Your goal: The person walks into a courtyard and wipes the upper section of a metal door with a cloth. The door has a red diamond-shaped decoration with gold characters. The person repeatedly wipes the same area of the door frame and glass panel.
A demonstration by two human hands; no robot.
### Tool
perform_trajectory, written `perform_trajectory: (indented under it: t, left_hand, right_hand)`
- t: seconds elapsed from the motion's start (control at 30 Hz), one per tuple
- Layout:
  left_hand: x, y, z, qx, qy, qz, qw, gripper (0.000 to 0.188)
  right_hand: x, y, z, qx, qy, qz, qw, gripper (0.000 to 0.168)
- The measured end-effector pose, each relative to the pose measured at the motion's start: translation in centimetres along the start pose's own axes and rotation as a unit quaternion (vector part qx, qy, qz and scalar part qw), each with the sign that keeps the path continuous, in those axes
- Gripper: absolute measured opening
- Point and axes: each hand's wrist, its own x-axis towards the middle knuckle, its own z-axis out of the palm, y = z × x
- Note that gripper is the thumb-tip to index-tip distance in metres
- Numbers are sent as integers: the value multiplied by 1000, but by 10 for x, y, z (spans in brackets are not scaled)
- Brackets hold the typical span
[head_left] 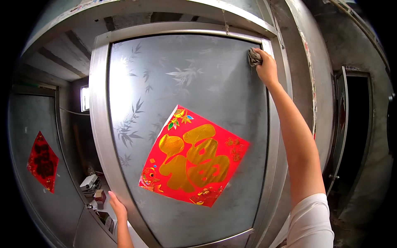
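Observation:
Before me stands a metal-framed door with a frosted glass pane (217, 90) patterned with bamboo leaves. My right hand (267, 66) is raised to the pane's upper right corner, its fingers closed around a bunched grey-brown cloth (254, 57) that is against the glass. Lower left, my left hand (118, 206) rests at the outer edge of the metal door frame (102, 130); part of its grip is hidden. A red diamond-shaped paper decoration (198, 158) with a large gold character is stuck on the glass, its upper left edge showing white.
At left is another glass door (23, 124) with a red diamond decoration (43, 164). Boxes (100, 196) and a white case (89, 182) sit beyond the door's left edge. A concrete wall (313, 55) runs along the right, near a partly open door (341, 130) at a dark doorway.

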Motion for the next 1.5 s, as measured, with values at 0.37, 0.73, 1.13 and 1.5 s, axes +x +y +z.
perform_trajectory:
  t: [0.37, 0.73, 1.13, 1.5]
  left_hand:
    - [-5, 7, 0, -16, -10, 7, 1000, 74]
    - [-2, -1, 2, -6, 3, 5, 1000, 75]
    - [-5, 7, -2, -1, -14, 2, 1000, 74]
    - [-2, -1, -4, 2, -30, -17, 999, 75]
  right_hand:
    - [55, 11, -30, -78, -58, 129, 987, 28]
    - [76, 2, -12, -118, -143, 275, 943, 37]
    - [69, -44, 14, -50, -141, 201, 968, 33]
    - [66, -94, 30, -19, -160, 115, 980, 28]
